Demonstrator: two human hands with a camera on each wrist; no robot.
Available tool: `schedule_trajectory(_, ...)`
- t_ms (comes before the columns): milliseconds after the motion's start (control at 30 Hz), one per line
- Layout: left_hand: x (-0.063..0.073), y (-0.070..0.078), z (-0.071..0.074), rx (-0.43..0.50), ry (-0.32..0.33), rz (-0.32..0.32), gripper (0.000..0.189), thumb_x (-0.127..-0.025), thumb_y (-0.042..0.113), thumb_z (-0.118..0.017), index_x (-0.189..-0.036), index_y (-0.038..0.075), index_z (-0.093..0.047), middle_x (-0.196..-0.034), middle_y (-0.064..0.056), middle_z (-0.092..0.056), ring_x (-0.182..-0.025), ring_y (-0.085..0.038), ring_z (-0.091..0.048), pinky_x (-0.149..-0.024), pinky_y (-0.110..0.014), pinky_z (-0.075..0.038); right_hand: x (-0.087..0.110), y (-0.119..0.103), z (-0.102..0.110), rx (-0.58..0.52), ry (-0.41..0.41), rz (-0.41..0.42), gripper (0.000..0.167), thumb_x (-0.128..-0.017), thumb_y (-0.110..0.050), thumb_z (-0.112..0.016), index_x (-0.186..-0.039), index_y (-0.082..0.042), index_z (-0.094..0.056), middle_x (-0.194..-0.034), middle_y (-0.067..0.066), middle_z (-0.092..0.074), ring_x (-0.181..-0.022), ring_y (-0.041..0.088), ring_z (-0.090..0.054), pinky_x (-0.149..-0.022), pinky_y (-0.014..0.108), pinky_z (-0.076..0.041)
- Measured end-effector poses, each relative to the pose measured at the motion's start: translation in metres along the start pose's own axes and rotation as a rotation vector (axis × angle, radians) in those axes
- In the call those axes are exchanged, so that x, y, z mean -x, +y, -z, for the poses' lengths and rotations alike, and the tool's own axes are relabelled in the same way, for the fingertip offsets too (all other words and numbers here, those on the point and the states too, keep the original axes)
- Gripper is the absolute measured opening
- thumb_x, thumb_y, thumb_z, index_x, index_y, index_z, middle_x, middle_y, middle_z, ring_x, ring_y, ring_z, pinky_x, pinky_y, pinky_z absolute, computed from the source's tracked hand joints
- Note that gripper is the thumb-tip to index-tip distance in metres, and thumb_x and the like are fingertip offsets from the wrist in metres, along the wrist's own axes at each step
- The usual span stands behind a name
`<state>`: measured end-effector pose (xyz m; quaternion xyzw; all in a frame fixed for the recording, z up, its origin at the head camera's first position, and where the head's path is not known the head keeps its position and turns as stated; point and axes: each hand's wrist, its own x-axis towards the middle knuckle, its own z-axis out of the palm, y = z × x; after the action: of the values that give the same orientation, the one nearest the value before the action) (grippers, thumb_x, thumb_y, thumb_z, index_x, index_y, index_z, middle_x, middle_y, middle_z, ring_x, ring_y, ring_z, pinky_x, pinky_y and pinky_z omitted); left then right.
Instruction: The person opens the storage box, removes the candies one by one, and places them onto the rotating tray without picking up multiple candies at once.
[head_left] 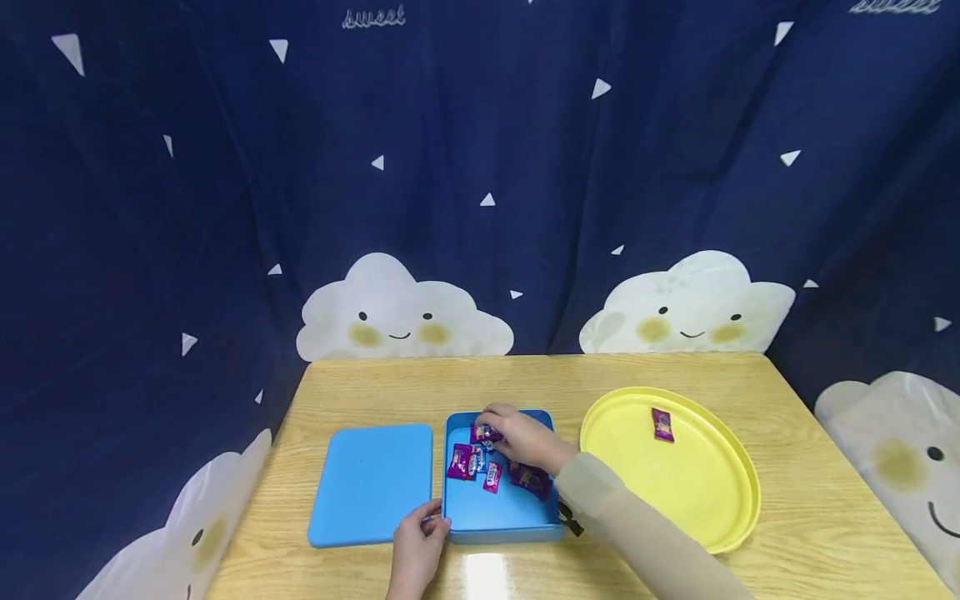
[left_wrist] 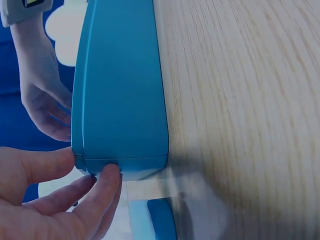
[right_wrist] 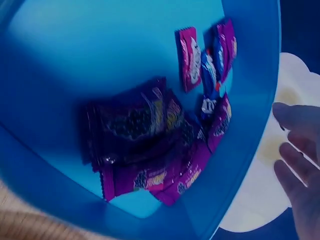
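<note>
A shallow blue box (head_left: 498, 510) holds several purple candy packets (right_wrist: 132, 125) with grapes printed on them, plus a pink candy packet (right_wrist: 190, 59) and a blue candy packet (right_wrist: 209, 75). At its near left corner, my left hand (left_wrist: 75, 200) holds the box, thumb at the rim and fingertips against the side wall. My right hand (head_left: 519, 435) is over the far part of the box, close above the packets. In the right wrist view its fingers (right_wrist: 295, 162) are loosely bent, with nothing visible between them.
Left of the box lies a flat blue lid (head_left: 371, 483). A round yellow tray (head_left: 675, 492) stands to the right, carrying one purple packet (head_left: 663, 424). All of it is on a wooden table (head_left: 795, 492), with a dark blue curtain (head_left: 450, 108) behind.
</note>
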<state>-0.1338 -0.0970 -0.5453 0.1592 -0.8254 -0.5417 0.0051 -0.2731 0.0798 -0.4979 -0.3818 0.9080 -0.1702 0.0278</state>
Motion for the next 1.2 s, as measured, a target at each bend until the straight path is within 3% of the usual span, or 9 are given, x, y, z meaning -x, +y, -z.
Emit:
schedule_trajectory(67, 0.000, 0.001, 0.000, 0.000, -0.001, 0.012, 0.033, -0.081, -0.003, -0.062, -0.112, -0.012, -0.057, -0.102, -0.021, -0.063, -0.083, -0.022, -0.062, -0.067, -0.026, -0.055, -0.001, -0.003, -0.002, 0.012, -0.063, 0.003, 0.037, -0.081, -0.004, -0.068, -0.116, -0.008, -0.059, -0.115, 0.008, -0.055, -0.108, 0.023, -0.054, -0.094, 0.037, -0.046)
schedule_trajectory(300, 0.000, 0.002, 0.000, -0.002, -0.004, 0.020, 0.033, -0.082, -0.002, -0.062, -0.113, -0.011, -0.056, -0.101, -0.020, -0.063, -0.083, -0.021, -0.062, -0.067, -0.026, -0.055, -0.004, -0.011, -0.015, 0.049, -0.298, -0.109, 0.032, -0.079, -0.003, -0.070, -0.108, -0.017, -0.067, -0.117, 0.001, -0.058, -0.113, 0.019, -0.053, -0.094, 0.035, -0.046)
schedule_trajectory(433, 0.000, 0.003, 0.000, -0.002, -0.007, 0.029, 0.034, -0.082, -0.002, -0.062, -0.114, -0.011, -0.056, -0.101, -0.020, -0.063, -0.084, -0.021, -0.062, -0.067, -0.025, -0.055, -0.006, -0.013, -0.020, 0.042, -0.365, -0.134, 0.031, -0.079, -0.001, -0.069, -0.105, -0.017, -0.068, -0.106, -0.004, -0.064, -0.105, 0.014, -0.057, -0.092, 0.031, -0.047)
schedule_trajectory(733, 0.000, 0.001, 0.000, 0.004, -0.011, 0.008, 0.033, -0.081, -0.003, -0.062, -0.112, -0.012, -0.057, -0.099, -0.020, -0.064, -0.082, -0.021, -0.063, -0.066, -0.026, -0.055, -0.008, -0.020, -0.027, 0.057, -0.413, -0.218, 0.023, -0.081, -0.004, -0.067, -0.096, -0.022, -0.071, -0.091, -0.010, -0.065, -0.087, 0.006, -0.059, -0.090, 0.031, -0.049)
schedule_trajectory(1200, 0.000, 0.001, 0.001, 0.002, -0.010, -0.007, 0.032, -0.081, -0.003, -0.062, -0.111, -0.012, -0.057, -0.098, -0.020, -0.064, -0.081, -0.022, -0.063, -0.066, -0.028, -0.055, -0.014, -0.022, -0.041, 0.158, -0.416, -0.107, 0.014, -0.082, -0.005, -0.066, -0.082, -0.019, -0.068, -0.077, -0.009, -0.058, -0.071, 0.005, -0.050, -0.076, 0.020, -0.051)
